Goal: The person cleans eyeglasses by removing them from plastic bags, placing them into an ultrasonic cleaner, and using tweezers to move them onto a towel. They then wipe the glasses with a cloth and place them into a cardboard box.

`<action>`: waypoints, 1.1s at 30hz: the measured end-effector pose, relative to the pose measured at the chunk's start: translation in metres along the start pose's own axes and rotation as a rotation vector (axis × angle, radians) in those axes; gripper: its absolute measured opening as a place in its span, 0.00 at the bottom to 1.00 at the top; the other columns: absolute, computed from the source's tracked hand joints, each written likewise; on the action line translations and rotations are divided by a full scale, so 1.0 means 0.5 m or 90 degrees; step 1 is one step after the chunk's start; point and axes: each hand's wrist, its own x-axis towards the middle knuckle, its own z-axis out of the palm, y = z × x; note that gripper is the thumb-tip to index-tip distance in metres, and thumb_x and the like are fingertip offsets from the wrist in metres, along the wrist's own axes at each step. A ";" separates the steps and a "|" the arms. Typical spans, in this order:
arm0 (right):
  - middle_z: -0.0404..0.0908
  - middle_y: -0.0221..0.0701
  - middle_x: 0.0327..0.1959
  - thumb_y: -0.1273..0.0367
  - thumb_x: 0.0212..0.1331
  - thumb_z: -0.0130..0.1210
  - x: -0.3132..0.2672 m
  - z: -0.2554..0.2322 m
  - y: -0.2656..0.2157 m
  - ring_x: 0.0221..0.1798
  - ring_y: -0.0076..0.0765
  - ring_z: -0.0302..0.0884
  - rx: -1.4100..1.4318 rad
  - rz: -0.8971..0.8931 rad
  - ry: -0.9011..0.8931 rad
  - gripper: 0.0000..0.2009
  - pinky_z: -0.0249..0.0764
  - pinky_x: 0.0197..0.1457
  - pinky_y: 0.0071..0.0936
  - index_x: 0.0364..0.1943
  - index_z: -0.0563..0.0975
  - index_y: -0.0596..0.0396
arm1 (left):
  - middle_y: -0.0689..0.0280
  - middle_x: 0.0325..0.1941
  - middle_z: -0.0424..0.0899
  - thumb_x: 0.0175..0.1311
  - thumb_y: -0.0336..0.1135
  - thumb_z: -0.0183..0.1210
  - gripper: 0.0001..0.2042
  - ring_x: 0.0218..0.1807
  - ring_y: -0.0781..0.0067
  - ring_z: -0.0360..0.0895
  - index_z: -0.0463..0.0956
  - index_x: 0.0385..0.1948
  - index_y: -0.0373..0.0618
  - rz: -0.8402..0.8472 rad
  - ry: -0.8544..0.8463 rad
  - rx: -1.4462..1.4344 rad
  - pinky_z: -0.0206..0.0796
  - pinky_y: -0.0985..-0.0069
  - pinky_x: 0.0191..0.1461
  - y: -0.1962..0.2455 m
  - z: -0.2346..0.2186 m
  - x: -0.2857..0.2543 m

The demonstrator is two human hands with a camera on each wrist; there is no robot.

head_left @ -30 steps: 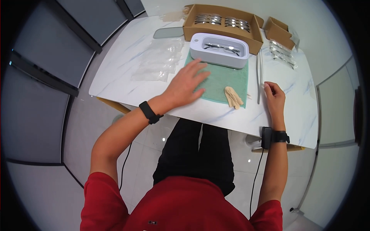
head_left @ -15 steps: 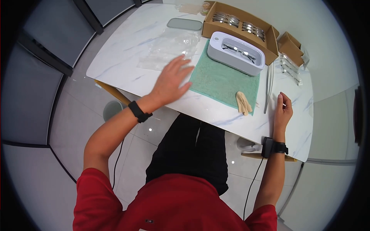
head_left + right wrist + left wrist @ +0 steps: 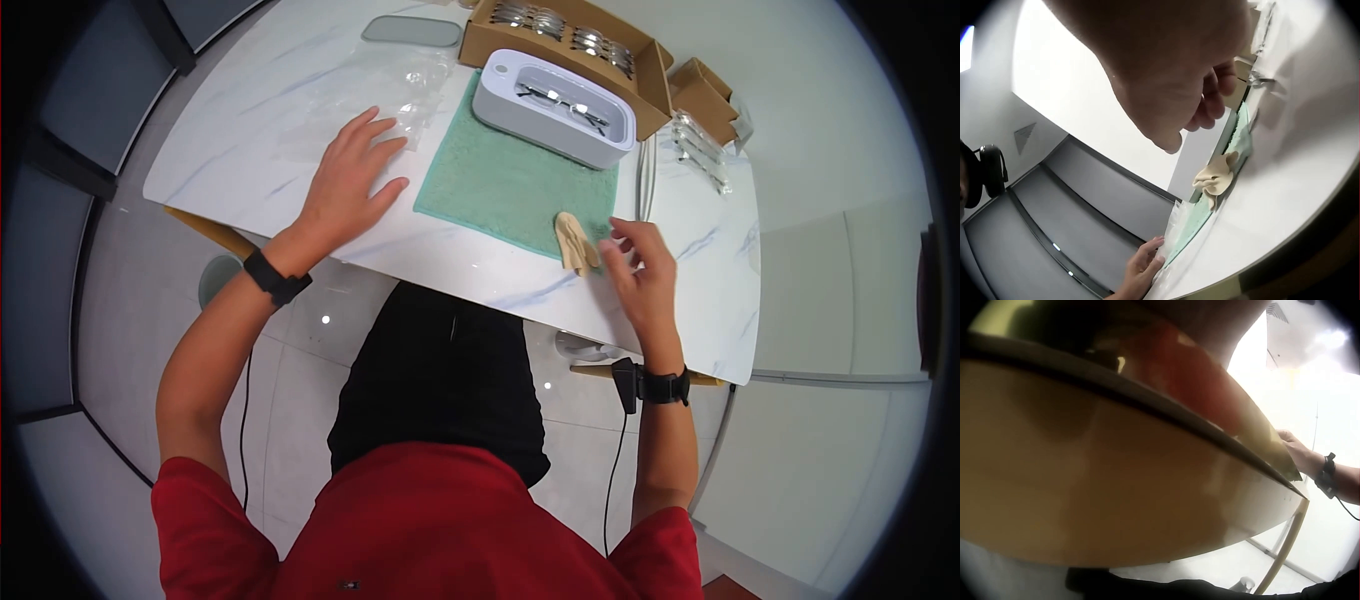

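My left hand (image 3: pixel 352 178) is spread, palm down, over the table's front left beside clear plastic bags (image 3: pixel 385 95). My right hand (image 3: pixel 642 272) hovers with loosely bent fingers beside a limp beige bundle (image 3: pixel 573 243) that looks like finger cots; in the right wrist view its fingers are empty. This bundle (image 3: pixel 1216 178) lies on the near right corner of a green towel (image 3: pixel 500 185). Toward the back of the towel stands a white ultrasonic cleaner (image 3: pixel 545 128) with its tank uncovered, and a pair of glasses (image 3: pixel 563 104) lies inside.
Behind the cleaner is a cardboard box (image 3: pixel 655 88) holding rows of glasses (image 3: pixel 602 48). A grey lid (image 3: pixel 412 31) lies at the back left. To the right are grey tweezers (image 3: pixel 647 178), a smaller carton (image 3: pixel 703 98) and bagged glasses (image 3: pixel 700 150). The table's front edge (image 3: pixel 470 288) runs before me.
My left hand has moved left, off the towel's edge toward the plastic bags. My right hand has come left from beside the tweezers to the beige bundle. The head view has shifted.
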 end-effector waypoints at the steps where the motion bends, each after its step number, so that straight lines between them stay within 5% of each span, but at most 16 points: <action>1: 0.83 0.36 0.40 0.70 0.60 0.68 0.005 0.004 -0.008 0.36 0.35 0.81 -0.010 0.008 -0.025 0.14 0.77 0.38 0.30 0.50 0.83 0.57 | 0.56 0.70 0.73 0.61 0.33 0.67 0.21 0.79 0.47 0.60 0.79 0.56 0.41 -0.007 -0.002 0.002 0.57 0.54 0.77 0.002 -0.002 -0.002; 6: 0.84 0.38 0.41 0.69 0.59 0.69 0.014 0.021 -0.031 0.34 0.40 0.84 -0.027 0.037 -0.121 0.13 0.80 0.40 0.33 0.47 0.84 0.58 | 0.56 0.70 0.73 0.62 0.34 0.67 0.20 0.79 0.47 0.60 0.79 0.55 0.41 -0.006 -0.018 0.012 0.57 0.54 0.77 0.000 0.000 -0.004; 16: 0.85 0.30 0.32 0.73 0.65 0.65 0.011 -0.001 -0.003 0.29 0.21 0.76 0.095 0.130 0.005 0.06 0.72 0.33 0.21 0.40 0.84 0.62 | 0.55 0.68 0.74 0.64 0.36 0.66 0.19 0.77 0.47 0.62 0.79 0.54 0.40 0.003 -0.001 0.024 0.58 0.54 0.75 -0.010 0.011 -0.014; 23: 0.84 0.32 0.31 0.74 0.61 0.66 0.007 0.008 0.008 0.30 0.23 0.77 0.002 0.118 -0.108 0.06 0.74 0.36 0.24 0.40 0.84 0.62 | 0.55 0.68 0.75 0.63 0.35 0.66 0.18 0.77 0.48 0.62 0.79 0.54 0.40 0.000 0.008 0.022 0.59 0.54 0.75 -0.013 0.012 -0.012; 26: 0.84 0.33 0.32 0.74 0.60 0.66 0.007 0.003 -0.008 0.31 0.25 0.77 0.052 0.185 -0.067 0.07 0.74 0.38 0.24 0.40 0.84 0.62 | 0.55 0.68 0.74 0.63 0.35 0.66 0.18 0.77 0.48 0.63 0.79 0.54 0.40 -0.001 0.010 0.023 0.59 0.55 0.75 -0.011 0.013 -0.017; 33: 0.83 0.33 0.31 0.74 0.60 0.66 -0.001 0.009 0.000 0.30 0.28 0.78 0.035 0.145 -0.116 0.06 0.75 0.37 0.25 0.39 0.85 0.61 | 0.54 0.68 0.74 0.63 0.35 0.66 0.18 0.77 0.48 0.63 0.79 0.53 0.39 -0.024 -0.010 0.018 0.59 0.55 0.75 -0.008 0.011 -0.014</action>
